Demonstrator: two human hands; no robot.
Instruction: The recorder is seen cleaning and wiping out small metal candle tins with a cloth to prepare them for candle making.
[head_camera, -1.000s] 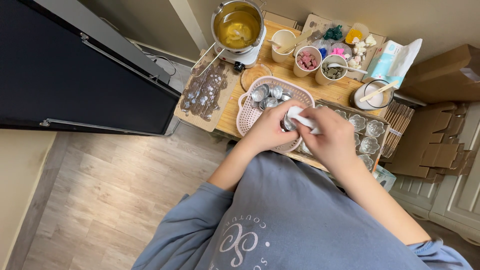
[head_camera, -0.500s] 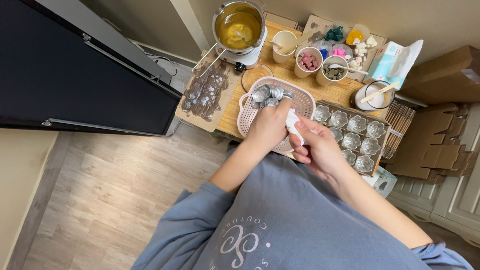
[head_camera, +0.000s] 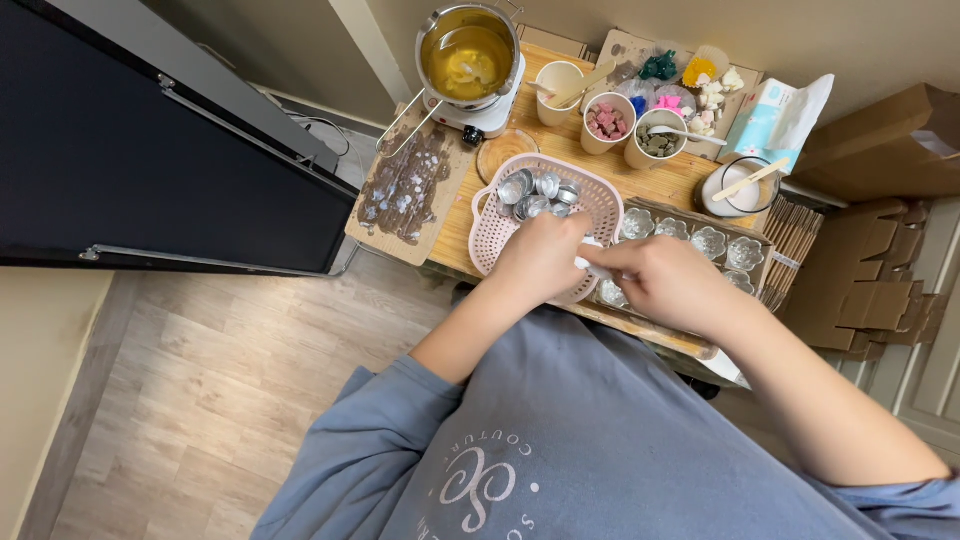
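Note:
My left hand (head_camera: 540, 258) and my right hand (head_camera: 665, 283) meet over the near rim of a pink perforated basket (head_camera: 490, 228) that holds several small silver metal cups (head_camera: 535, 192). Between the two hands a small white object (head_camera: 588, 265) shows; both hands pinch it, and most of it is hidden by the fingers. To the right of the basket lies a tray (head_camera: 770, 262) of flower-shaped silver cups, which my right hand partly covers.
A pot of yellow liquid (head_camera: 468, 52) sits on a small white hot plate at the back. Paper cups with coloured pieces (head_camera: 606, 122), a glass with a wooden stick (head_camera: 740, 186) and a stained board (head_camera: 405, 190) crowd the wooden table. Cardboard boxes (head_camera: 880, 150) stand right.
Both hands have drawn back toward me, from over the basket's middle to its near rim, still joined on the white object. The tray of cups is more exposed.

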